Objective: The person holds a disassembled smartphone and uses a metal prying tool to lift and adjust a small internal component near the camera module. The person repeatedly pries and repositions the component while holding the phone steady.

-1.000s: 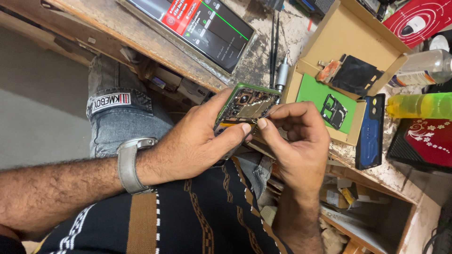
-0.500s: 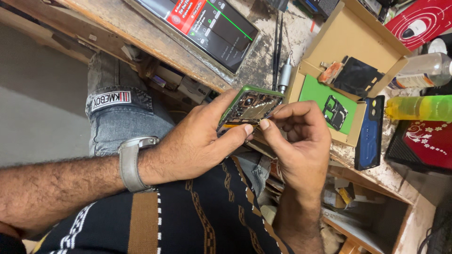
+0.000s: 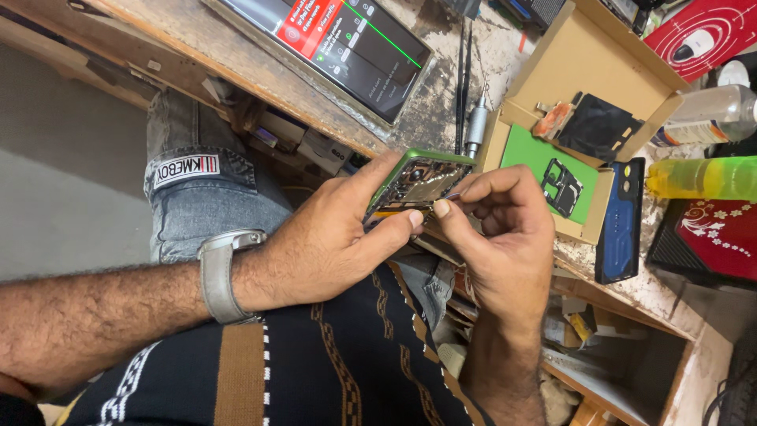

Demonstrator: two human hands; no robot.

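Observation:
An opened phone with a green frame (image 3: 422, 180) shows its circuit board and inner parts. My left hand (image 3: 331, 237) grips it from below, thumb along its near edge and fingers behind it. My right hand (image 3: 501, 233) pinches at the phone's lower right corner with thumb and forefinger; whether something small is held between them is too small to tell. A grey watch (image 3: 225, 272) is on my left wrist. Both hands hover above my lap, just in front of the workbench edge.
A worn workbench (image 3: 441, 102) carries a lit tablet screen (image 3: 347, 43), a cardboard box (image 3: 583, 87) with a green pad and black parts, a blue phone case (image 3: 619, 221), a yellow bottle (image 3: 702, 177), a metal screwdriver (image 3: 475, 126). An open drawer (image 3: 623, 371) lies lower right.
The phone and both hands shifted slightly; my right thumb and forefinger stay pinched at the phone's corner. Little else differs.

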